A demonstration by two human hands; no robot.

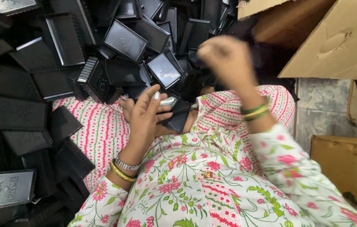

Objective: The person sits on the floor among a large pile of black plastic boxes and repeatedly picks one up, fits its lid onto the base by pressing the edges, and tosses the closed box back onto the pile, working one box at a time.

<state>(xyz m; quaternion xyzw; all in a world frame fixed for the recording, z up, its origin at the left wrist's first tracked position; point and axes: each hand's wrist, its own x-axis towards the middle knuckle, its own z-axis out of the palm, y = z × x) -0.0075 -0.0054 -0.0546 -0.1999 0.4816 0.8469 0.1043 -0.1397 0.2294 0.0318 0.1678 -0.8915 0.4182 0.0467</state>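
Your left hand has its grip closed on a black plastic tray in your lap, just below the heap of black trays. Your right hand is raised and blurred, fingers curled; I cannot tell if it holds anything. You seem mid-sorting; next needs that hand steadied over the cardboard box.

The left hand lies low near the lap, back of the hand up, fingers stretched forward and slightly spread, thumb curled in to the right. Its wrist bends down toward the near left, the forearm running back to the near edge in a floral sleeve. The right hand is raised farther off and to the right, blurred, fingers curled loosely into a fist. Its forearm slants down to the near right, elbow bent.
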